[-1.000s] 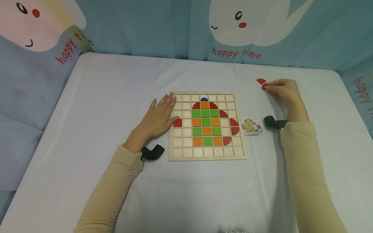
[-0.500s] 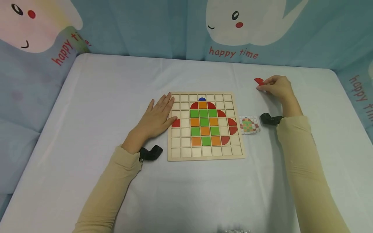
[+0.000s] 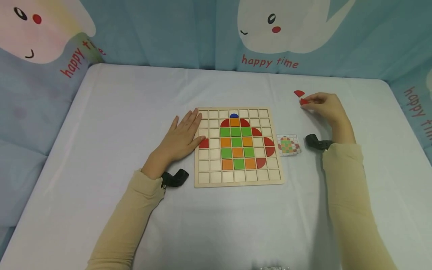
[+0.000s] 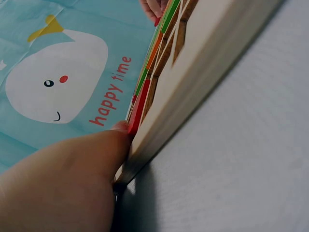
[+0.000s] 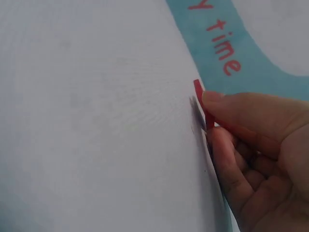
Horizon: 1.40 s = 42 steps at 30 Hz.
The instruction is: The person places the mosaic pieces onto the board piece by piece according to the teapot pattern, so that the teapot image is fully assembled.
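My left hand [image 3: 179, 138] lies with straight fingers along the left edge of the wooden grid board [image 3: 239, 185]. Its thumb touches a red tile [image 3: 204, 143] in the left column; the left wrist view shows the thumb [image 4: 108, 145] against that tile and the board's side. Beyond the board's upper right, my right hand [image 3: 329, 107] pinches a red quarter-circle tile [image 3: 304, 101] between thumb and fingers. Seen edge-on in the right wrist view, this tile [image 5: 198, 89] is tilted up just over the white cloth. Another red quarter-circle tile [image 3: 299, 93] lies close behind it.
Green tiles [image 3: 235, 131], orange tiles [image 3: 237, 152] and red rounded tiles [image 3: 269, 141] fill part of the grid, with a blue half-round tile [image 3: 234, 115] at top. A small paper pattern card [image 3: 288, 145] lies at the board's right edge. A patterned blue curtain [image 3: 168, 33] borders the table.
My right hand has gripped the nearer red quarter-circle tile, turned it and drawn it slightly towards me, away from the other one. My left hand stays on the board's edge.
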Motion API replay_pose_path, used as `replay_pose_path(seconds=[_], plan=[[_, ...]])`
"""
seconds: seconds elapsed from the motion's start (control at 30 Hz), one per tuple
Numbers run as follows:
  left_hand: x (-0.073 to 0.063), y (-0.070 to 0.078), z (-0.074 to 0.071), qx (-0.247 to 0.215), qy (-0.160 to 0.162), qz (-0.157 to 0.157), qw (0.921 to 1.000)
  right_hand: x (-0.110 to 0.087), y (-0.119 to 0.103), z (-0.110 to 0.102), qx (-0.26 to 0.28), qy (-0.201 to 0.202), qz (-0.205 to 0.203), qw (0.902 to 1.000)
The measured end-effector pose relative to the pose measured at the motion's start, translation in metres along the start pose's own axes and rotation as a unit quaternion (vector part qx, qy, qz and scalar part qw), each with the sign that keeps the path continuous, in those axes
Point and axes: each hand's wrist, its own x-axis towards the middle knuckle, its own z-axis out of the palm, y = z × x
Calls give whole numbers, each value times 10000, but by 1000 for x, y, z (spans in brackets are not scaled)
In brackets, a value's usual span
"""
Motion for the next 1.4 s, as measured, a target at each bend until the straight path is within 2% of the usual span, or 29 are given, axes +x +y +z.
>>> replay_pose_path(seconds=[0.13,0.47,0.67,0.9,1.07,1.4], plan=[[1,1,0,-51,-15,7,10000,-4,5,-1,157,38,-143,9998],[1,0,0,-73,0,15,10000,-7,4,0,-697,228,-498,9961],[2,0,1,-70,13,21,10000,-9,1,-2,-818,536,-255,9949],[3,-1,1,-70,-27,-8,10000,-7,0,1,-568,989,-329,9929],[2,-2,0,-81,6,-3,10000,-6,-2,2,-577,999,-193,9931],[1,0,-2,-101,-22,3,9999,-10,-2,0,-976,955,-63,9906]])
